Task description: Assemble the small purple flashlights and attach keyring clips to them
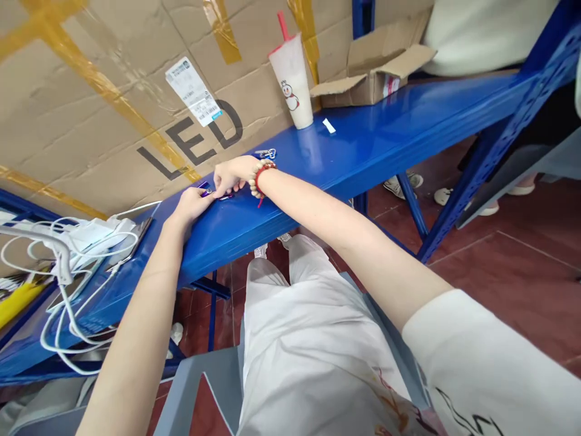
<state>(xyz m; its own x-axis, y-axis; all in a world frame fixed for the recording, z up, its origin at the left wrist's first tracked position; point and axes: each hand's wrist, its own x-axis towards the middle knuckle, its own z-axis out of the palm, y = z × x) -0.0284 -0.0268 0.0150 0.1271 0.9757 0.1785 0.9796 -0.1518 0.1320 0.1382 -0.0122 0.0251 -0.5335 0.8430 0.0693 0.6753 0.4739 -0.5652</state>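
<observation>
My left hand (190, 203) and my right hand (231, 174) meet on the blue metal shelf (363, 151), both pinched on a small purple object (207, 191) lying between them. I cannot make out what the purple object is. A bead bracelet with a red cord (258, 177) circles my right wrist. A small metal clasp or key ring (267, 153) lies on the shelf just beyond my right hand.
A flattened LED cardboard box (113, 91) leans behind the shelf. A white drink cup with a red straw (293, 82) and an open small carton (376, 66) stand further right. White cables and chargers (77, 254) pile at the left. Another person's feet (408, 181) show beneath.
</observation>
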